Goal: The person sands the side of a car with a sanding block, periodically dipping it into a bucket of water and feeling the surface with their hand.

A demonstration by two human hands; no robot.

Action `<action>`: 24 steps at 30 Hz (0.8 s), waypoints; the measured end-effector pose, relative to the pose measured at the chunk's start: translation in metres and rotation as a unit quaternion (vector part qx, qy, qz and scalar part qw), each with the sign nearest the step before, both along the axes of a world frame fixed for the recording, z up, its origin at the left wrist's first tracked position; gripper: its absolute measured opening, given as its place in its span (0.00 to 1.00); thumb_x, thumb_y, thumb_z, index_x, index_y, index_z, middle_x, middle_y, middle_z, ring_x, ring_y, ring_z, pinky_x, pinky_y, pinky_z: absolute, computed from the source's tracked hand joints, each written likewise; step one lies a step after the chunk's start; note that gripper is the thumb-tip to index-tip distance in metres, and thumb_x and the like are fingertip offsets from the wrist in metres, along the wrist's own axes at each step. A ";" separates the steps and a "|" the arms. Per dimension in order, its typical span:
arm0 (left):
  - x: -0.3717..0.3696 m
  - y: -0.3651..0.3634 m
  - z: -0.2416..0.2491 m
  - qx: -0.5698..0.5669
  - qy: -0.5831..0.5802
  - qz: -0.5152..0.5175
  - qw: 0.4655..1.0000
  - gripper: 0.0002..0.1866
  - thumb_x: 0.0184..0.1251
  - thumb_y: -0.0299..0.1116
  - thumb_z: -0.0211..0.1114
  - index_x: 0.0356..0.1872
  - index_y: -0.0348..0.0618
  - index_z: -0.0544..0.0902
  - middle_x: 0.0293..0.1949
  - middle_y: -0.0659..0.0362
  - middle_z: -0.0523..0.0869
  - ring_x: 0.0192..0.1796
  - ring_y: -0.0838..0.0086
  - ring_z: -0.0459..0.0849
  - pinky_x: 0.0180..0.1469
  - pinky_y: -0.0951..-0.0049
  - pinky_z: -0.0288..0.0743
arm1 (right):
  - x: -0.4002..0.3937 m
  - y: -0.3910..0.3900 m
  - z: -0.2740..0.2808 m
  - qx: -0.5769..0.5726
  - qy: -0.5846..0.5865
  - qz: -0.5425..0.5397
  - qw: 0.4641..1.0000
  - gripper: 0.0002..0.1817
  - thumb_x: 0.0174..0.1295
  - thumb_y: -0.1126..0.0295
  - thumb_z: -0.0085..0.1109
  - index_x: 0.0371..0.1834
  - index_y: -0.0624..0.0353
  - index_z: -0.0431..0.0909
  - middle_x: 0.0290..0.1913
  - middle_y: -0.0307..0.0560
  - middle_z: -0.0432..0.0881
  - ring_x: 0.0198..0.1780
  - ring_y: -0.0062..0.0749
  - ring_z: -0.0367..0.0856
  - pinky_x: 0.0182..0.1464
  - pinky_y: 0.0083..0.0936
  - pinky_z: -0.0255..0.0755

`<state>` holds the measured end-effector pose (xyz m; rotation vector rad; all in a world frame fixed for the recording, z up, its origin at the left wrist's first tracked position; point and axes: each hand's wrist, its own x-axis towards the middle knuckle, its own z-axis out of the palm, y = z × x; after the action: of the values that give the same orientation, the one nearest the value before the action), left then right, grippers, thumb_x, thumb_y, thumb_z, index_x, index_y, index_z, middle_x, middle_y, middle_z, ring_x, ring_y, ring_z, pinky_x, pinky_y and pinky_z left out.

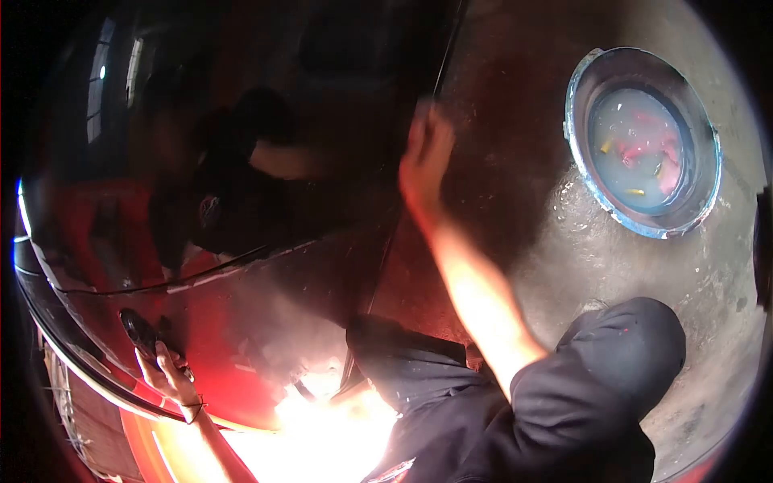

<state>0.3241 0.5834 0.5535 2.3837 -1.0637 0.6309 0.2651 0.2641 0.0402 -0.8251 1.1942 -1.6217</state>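
Observation:
My left hand is at the lower left, beside the glossy dark car panel. Its fingers are bent around a black, rounded, pad-like object that lies against the panel; I cannot make out its exact kind. My right hand reaches up to the right-hand edge of the panel, and motion blur smears its fingers. Whether it holds anything cannot be seen. The panel mirrors a dark figure and reddish shapes.
A blue-rimmed tub of cloudy water stands on the wet grey floor at the upper right. Pink and yellow pieces lie in the water. A strong white glare hides the bottom middle. My dark-clothed knee is at the lower right.

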 end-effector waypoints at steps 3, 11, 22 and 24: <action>0.003 -0.002 0.002 0.026 -0.016 -0.019 0.999 0.16 0.86 0.43 0.72 0.59 0.42 0.84 0.27 0.69 0.78 0.23 0.86 0.73 0.25 0.80 0.63 | 0.024 0.145 -0.005 0.001 -0.052 0.037 0.998 0.19 0.88 0.68 0.60 0.75 0.65 0.78 0.70 0.60 0.82 0.71 0.45 0.82 0.75 0.40 0.73; 0.008 -0.007 -0.007 0.014 -0.048 -0.075 0.996 0.16 0.85 0.45 0.75 0.56 0.43 0.86 0.29 0.69 0.77 0.27 0.87 0.71 0.29 0.82 0.65 | 0.006 0.019 -0.012 0.063 -0.069 0.054 0.994 0.23 0.85 0.61 0.63 0.70 0.70 0.82 0.65 0.68 0.86 0.66 0.62 0.85 0.70 0.50 0.77; 0.001 -0.022 -0.007 0.083 -0.224 -0.091 0.967 0.23 0.86 0.54 0.73 0.52 0.40 0.88 0.26 0.66 0.78 0.24 0.82 0.72 0.26 0.72 0.64 | 0.032 0.148 0.038 0.129 0.019 0.006 0.991 0.20 0.86 0.65 0.59 0.70 0.68 0.84 0.65 0.69 0.85 0.67 0.66 0.83 0.70 0.57 0.75; 0.009 -0.020 -0.002 0.111 -0.293 -0.136 0.940 0.24 0.85 0.55 0.73 0.51 0.40 0.88 0.26 0.66 0.77 0.24 0.81 0.72 0.27 0.70 0.65 | -0.002 0.125 0.056 0.215 -0.062 0.111 0.968 0.20 0.85 0.66 0.60 0.71 0.66 0.84 0.65 0.68 0.86 0.67 0.66 0.84 0.70 0.57 0.75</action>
<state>0.3328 0.5631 0.5514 2.2088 -1.7580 1.2136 0.2629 0.3895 0.0958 -0.5472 1.2539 -1.1561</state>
